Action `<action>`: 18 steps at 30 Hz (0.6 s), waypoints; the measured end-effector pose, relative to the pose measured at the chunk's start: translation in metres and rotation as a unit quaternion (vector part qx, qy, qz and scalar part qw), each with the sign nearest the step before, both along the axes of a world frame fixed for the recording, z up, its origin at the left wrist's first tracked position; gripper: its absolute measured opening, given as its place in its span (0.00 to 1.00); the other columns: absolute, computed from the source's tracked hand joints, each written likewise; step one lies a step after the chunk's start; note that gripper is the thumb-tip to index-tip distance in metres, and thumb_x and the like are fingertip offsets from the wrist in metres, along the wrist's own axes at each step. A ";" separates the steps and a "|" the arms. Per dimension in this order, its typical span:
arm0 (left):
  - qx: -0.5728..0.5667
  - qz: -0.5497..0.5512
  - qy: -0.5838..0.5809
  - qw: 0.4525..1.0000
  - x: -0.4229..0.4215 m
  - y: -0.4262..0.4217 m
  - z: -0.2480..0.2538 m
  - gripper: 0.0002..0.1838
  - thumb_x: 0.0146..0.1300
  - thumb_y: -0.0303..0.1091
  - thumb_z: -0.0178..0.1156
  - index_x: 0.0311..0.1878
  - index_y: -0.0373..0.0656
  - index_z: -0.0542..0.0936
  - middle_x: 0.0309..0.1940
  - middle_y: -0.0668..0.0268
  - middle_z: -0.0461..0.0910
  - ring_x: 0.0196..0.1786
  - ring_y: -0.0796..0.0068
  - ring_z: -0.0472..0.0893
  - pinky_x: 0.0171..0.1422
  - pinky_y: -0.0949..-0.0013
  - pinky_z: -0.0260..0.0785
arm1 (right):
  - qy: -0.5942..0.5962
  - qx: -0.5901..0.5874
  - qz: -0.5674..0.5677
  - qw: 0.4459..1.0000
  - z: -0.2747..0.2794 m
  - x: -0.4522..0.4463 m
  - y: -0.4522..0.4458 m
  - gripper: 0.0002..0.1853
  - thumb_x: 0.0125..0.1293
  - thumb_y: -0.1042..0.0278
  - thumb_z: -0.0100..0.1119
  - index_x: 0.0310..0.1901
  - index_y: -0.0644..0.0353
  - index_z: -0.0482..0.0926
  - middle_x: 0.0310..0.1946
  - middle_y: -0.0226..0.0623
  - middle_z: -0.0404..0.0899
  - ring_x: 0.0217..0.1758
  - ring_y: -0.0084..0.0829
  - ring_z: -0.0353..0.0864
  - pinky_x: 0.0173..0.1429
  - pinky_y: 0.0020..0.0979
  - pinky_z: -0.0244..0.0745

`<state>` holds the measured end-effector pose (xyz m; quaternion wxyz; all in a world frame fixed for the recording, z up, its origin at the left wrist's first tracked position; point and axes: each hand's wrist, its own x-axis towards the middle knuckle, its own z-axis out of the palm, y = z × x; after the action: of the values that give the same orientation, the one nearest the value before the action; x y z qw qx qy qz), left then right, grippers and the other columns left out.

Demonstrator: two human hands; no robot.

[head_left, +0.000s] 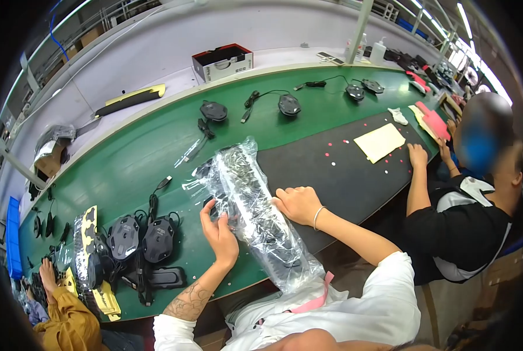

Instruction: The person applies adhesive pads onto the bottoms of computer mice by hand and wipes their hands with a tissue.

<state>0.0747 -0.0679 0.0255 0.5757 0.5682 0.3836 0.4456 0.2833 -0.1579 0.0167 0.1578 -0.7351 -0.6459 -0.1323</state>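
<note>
Green bench spans the view; across its near edge, toward six o'clock, stretches a clear plastic bag (dark contents, glare-muddled). Its eight o'clock side meets the left hand, half-open, grip uncertain; the right hand pinches its three o'clock edge. Two computer mice lie at the view's eight o'clock.

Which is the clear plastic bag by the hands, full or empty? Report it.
Not empty: dark contents show through the clear plastic bag; glare hides whether it is completely full.
</note>
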 end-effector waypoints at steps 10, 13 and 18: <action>0.149 0.092 -0.063 0.983 -0.012 0.021 0.003 0.24 0.65 0.27 0.47 0.65 0.38 0.65 0.61 0.60 0.67 0.53 0.72 0.73 0.53 0.72 0.67 | 0.262 -0.083 0.024 0.961 0.042 -0.050 -0.018 0.24 0.63 0.46 0.59 0.43 0.64 0.74 0.44 0.47 0.77 0.44 0.45 0.77 0.48 0.39 0.74; 0.153 0.118 -0.122 0.973 -0.019 0.030 0.017 0.25 0.64 0.28 0.46 0.66 0.38 0.64 0.63 0.60 0.65 0.57 0.70 0.71 0.56 0.70 0.66 | 0.234 -0.043 0.028 0.971 0.026 -0.091 -0.023 0.28 0.59 0.48 0.62 0.51 0.65 0.72 0.52 0.51 0.70 0.51 0.49 0.70 0.55 0.42 0.69; 0.180 0.142 -0.179 0.957 -0.028 0.047 0.028 0.27 0.63 0.29 0.45 0.67 0.39 0.62 0.67 0.58 0.62 0.60 0.66 0.69 0.59 0.67 0.65 | 0.228 -0.004 0.053 0.972 0.011 -0.132 -0.008 0.39 0.54 0.47 0.67 0.62 0.64 0.67 0.63 0.59 0.58 0.60 0.56 0.61 0.65 0.47 0.61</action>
<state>0.0464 -0.0210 0.0540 0.4537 0.5130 0.2649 0.6788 0.1512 -0.1660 0.0279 0.3046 -0.7111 -0.6316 0.0505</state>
